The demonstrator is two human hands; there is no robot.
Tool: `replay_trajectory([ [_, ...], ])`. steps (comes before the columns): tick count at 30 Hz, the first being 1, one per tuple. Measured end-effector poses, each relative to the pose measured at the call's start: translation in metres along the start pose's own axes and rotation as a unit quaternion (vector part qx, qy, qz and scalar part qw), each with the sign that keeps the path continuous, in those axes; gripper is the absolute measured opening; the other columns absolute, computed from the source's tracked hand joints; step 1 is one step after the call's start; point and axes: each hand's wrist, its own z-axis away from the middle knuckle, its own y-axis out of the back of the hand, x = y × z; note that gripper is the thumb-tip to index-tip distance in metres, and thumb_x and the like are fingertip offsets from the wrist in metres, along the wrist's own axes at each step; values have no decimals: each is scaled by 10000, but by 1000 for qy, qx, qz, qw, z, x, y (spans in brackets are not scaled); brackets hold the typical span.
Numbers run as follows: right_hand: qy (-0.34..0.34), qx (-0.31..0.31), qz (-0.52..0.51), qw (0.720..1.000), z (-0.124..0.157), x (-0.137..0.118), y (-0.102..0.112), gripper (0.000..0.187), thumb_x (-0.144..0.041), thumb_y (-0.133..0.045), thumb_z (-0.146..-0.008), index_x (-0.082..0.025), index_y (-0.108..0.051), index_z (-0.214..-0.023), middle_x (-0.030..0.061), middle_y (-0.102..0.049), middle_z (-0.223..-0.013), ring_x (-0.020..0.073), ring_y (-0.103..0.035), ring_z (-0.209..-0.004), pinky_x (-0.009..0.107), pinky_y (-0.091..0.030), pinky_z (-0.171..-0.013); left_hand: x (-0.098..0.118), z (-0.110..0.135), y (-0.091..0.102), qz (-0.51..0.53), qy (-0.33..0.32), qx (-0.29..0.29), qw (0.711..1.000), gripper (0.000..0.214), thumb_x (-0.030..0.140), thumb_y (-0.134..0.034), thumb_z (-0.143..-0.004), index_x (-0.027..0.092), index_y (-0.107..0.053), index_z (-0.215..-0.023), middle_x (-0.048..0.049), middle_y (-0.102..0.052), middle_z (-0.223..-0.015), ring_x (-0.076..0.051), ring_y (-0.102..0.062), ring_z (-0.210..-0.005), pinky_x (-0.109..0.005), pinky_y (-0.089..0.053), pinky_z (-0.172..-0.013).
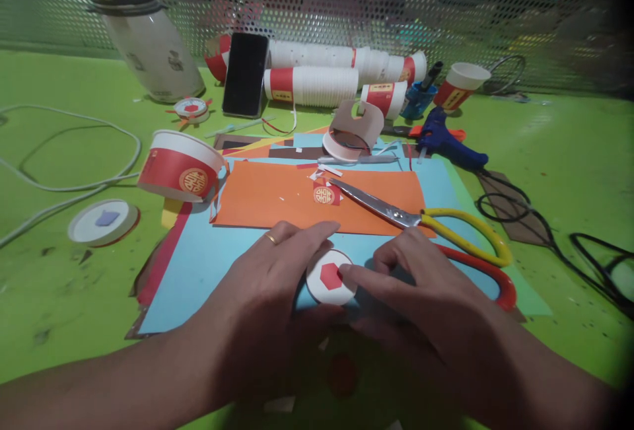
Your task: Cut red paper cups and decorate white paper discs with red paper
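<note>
A round white paper-cup base [318, 290] with a red paper hexagon [329, 276] on its face is between my hands. My left hand [270, 278], with a ring on one finger, is closed around its left side. The index fingertip of my right hand [421, 285] presses on the hexagon's right edge, its other fingers curled; the thumb is low and in shadow. Just beyond lie scissors [384, 207] with yellow and red handles, blades open slightly, on an orange paper sheet [262, 195]. A cut red scrap with a gold emblem [324, 195] lies by the blade tips.
Blue paper [198, 285] spreads under the work. A cut red-and-white cup [181, 169] and a white disc [103, 222] are left. Behind stand a phone [245, 76], stacked paper cups [321, 86] and a bottle [153, 47]. A blue glue gun [448, 139] trails black cable at right.
</note>
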Motion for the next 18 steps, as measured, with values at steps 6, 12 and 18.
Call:
replay_trajectory([
  [6,-4,-14,5,1000,-3,-2,-2,344,-390,-607,-902,-232,-648,-1205,76,-537,-853,251,-466,-796,386,-400,-646,1,0,1,3,-2,7,1000,616,224,-712,-803,198,-384,-1325,-80,-626,-1079,-240,-547,-941,-379,-475,-783],
  [12,-8,-13,30,999,-1,-3,-4,396,-455,-627,-876,-263,-662,-1221,71,-554,-845,240,-450,-782,369,-367,-651,0,-1,-1,3,-17,22,1000,594,234,-709,-806,180,-403,-1312,-89,-639,-1081,-251,-558,-958,-386,-477,-798],
  [18,-1,-1,57,998,-1,-3,-9,400,-524,-569,-896,-296,-649,-1215,58,-541,-837,248,-430,-805,369,-338,-671,0,-1,-1,2,-10,21,1000,569,265,-714,-809,154,-428,-1288,-102,-634,-1068,-256,-558,-947,-386,-480,-782],
])
